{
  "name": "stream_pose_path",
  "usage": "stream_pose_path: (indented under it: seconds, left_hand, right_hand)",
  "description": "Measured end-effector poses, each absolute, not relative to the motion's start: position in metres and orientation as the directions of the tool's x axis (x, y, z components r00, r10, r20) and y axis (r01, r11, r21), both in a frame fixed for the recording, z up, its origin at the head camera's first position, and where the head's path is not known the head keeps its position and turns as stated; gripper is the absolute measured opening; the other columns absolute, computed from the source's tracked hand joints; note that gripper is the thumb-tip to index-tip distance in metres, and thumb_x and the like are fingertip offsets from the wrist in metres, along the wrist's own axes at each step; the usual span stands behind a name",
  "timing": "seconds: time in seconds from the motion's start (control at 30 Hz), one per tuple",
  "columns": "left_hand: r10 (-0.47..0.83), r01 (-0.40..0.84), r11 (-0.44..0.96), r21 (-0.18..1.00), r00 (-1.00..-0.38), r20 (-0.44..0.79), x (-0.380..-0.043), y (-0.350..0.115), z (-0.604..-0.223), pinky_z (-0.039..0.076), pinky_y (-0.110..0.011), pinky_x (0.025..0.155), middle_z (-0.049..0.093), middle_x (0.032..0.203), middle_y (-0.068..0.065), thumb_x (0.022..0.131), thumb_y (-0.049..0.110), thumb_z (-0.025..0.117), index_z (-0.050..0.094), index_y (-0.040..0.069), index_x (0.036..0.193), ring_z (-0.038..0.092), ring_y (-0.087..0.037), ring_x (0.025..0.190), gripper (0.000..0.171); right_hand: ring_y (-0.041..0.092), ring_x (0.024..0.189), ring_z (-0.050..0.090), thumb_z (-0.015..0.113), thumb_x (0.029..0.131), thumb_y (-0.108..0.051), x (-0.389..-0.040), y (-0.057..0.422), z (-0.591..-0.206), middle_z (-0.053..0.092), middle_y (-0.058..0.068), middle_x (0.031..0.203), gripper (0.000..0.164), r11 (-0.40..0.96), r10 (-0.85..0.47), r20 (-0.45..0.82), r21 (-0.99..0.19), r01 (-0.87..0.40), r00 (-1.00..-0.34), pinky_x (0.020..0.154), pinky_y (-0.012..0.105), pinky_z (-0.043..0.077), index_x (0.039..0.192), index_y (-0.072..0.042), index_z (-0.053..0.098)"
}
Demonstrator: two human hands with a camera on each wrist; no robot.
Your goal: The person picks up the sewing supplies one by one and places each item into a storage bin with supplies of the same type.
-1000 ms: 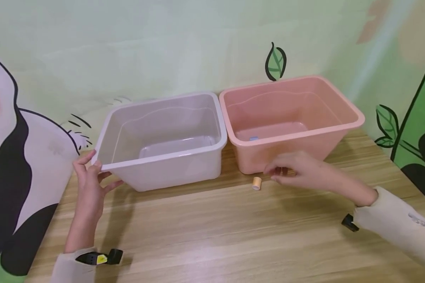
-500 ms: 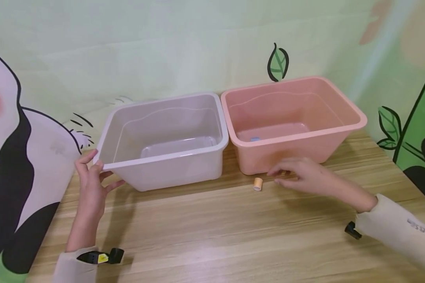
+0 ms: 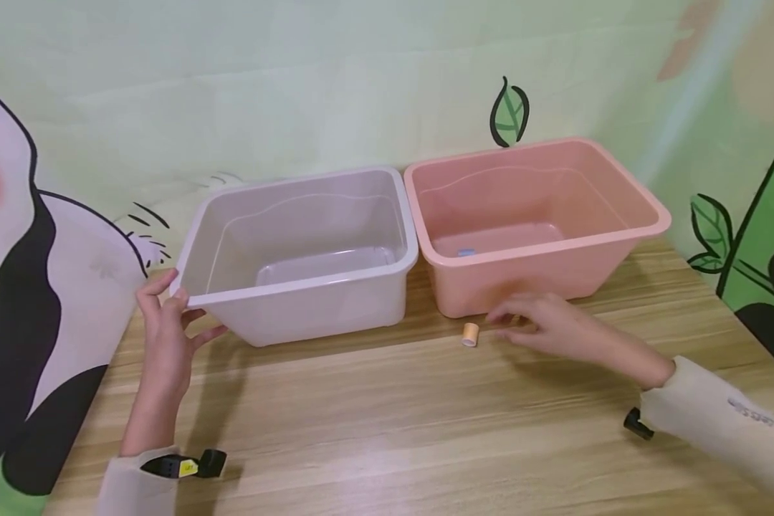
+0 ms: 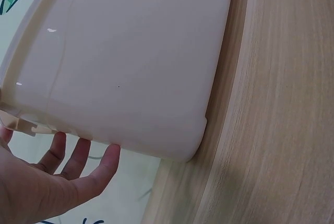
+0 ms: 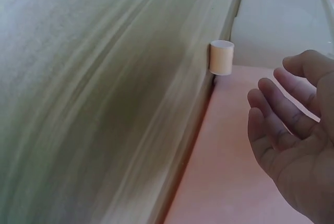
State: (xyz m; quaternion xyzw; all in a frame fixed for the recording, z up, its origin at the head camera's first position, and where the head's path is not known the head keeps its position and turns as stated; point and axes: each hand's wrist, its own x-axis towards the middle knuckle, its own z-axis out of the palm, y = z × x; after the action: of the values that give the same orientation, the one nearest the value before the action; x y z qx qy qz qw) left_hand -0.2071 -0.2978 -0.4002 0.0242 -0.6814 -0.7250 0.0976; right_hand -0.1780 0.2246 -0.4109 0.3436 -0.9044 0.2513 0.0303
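A pale grey-white plastic basin stands on the wooden table, its left front corner gripped by my left hand. Some fingertips are at the rim while others sit against the wall below it, as the left wrist view shows of the basin's side. My right hand hovers in front of the pink basin, fingers loosely bent and holding nothing. Just left of its fingertips, a small orange cylinder with white ends rests on the table. The right wrist view shows a gap between this cylinder and the relaxed fingers.
Inside the pink basin, on its floor, lies a small blue piece, partly hidden by the front rim. Both basins stand side by side near the printed wall cloth. Bare wooden tabletop extends in front of them.
My right hand has drawn slightly back from the pink basin and lowered a little, its fingers loosening. The left hand keeps its grip, and the cylinder stays where it was.
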Motion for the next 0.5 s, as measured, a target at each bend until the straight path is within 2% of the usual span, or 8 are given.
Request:
stream_pose_path:
  seconds: [0.5]
  left_hand:
    - [-0.172, 0.11, -0.029, 0.993, -0.98, 0.104, -0.2073, -0.2982, -0.3986, 0.063, -0.037, 0.073, 0.039, 0.141, -0.001, 0.105, 0.034, 0.043, 0.023, 0.027, 0.143, 0.057, -0.02, 0.107, 0.043]
  right_hand:
    - [0.013, 0.09, 0.071, 0.074, 0.091, -0.007, -0.1791, 0.2184, -0.4158, 0.075, 0.003, 0.104, 0.018, 0.679, -0.573, 0.197, -0.43, -0.595, -0.796, 0.077, 0.037, 0.062, 0.109, -0.006, 0.074]
